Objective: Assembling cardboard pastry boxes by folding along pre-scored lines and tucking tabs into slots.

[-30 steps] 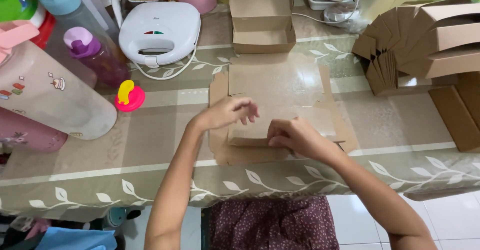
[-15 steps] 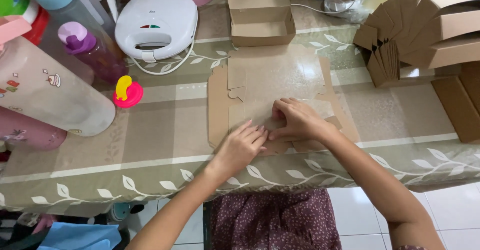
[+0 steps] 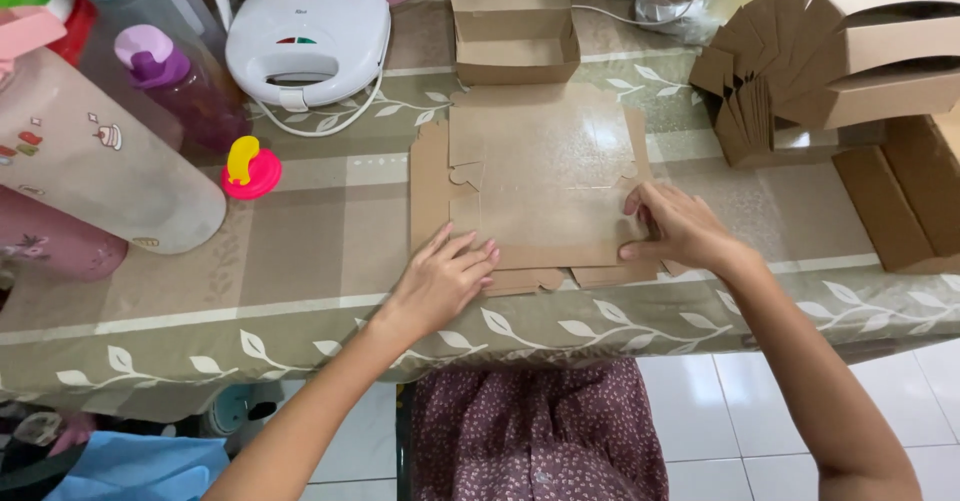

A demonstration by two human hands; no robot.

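Flat cardboard box blank (image 3: 540, 186) under both flat, wide grips: left hand (image 3: 445, 281), right hand (image 3: 680, 226).

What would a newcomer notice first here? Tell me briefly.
First, the flat cardboard box blank at the middle of the table, with the left hand pressing its near left corner and the right hand on its right edge. Next, the white sandwich maker behind, and stacked folded boxes far right.
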